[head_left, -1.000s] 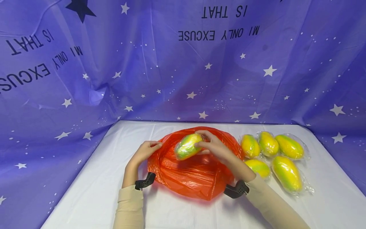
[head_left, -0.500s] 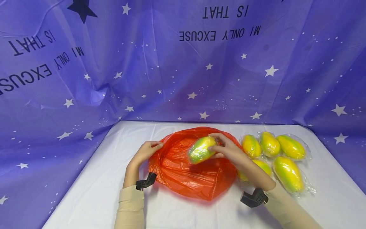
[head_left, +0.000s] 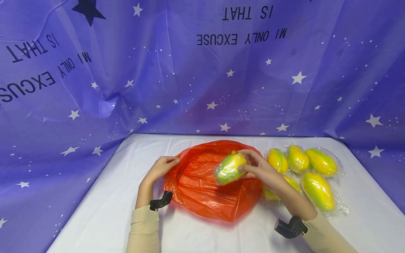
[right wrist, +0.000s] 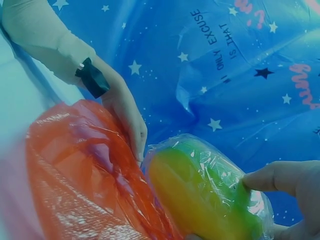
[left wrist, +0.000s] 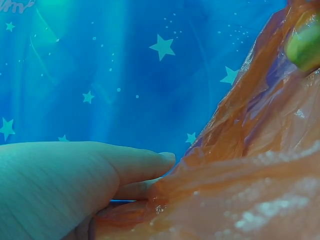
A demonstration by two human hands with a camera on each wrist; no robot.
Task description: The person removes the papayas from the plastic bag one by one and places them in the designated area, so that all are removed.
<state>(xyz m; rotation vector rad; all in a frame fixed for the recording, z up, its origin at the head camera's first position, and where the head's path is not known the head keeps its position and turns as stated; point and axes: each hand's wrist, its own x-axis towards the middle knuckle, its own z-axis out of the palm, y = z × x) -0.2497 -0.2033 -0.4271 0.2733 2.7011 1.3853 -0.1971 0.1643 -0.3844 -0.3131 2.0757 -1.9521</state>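
My left hand (head_left: 162, 168) pinches the left rim of a red plastic bag (head_left: 202, 195), which lies with its mouth spread wide. In the left wrist view, thumb and finger meet on the thin film of the bag (left wrist: 235, 200). A yellow-green mango (head_left: 230, 170) in clear wrap is held in my right hand (head_left: 261, 170), over the right part of the bag's mouth. The right wrist view has the mango (right wrist: 195, 190) close up, with my right thumb (right wrist: 270, 177) on its side; the other fingers are mostly hidden.
Several more wrapped mangoes (head_left: 319, 191) lie on the white table (head_left: 190, 235) right of the bag, one partly hidden behind my right forearm. A purple star-patterned cloth (head_left: 190, 88) hangs behind the table and along its sides.
My right hand has carried the mango rightward and slightly nearer, from the middle of the bag's mouth toward its right side. The left hand has stayed at the bag's rim.
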